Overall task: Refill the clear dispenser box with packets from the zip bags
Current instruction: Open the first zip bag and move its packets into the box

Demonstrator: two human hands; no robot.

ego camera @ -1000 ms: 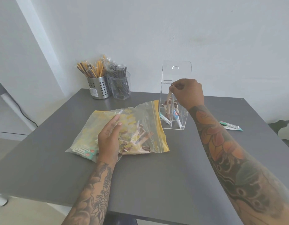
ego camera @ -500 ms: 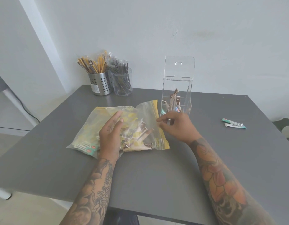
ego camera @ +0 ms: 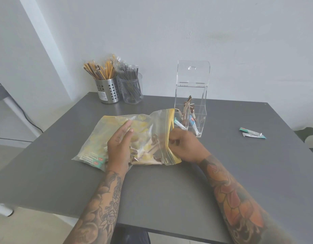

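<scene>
Your right hand is at the zip bag's yellow seal edge, fingers curled in at the mouth. Pinching the plastic or a packet inside? Can't tell from here. A second ago that hand was up at the clear dispenser box dropping a packet in; now it's back down at the bag, so you're going in for the next one. Your left hand hasn't budged: flat, fingers released, pressing the zip bag down mid-frame so it won't slide.

The bag lies flat at frame centre, brown and cream packets bunched by the opening, teal-labelled ones showing at its lower left corner. The box stands just beyond the bag's right edge, lid up, only a few packets leaning inside. Plenty of refilling left, I'd say.

Two teal packets lie loose at the right of the grey counter. Upper left, a perforated steel holder and a clear cup of wrapped sticks stand against the plain white wall.
</scene>
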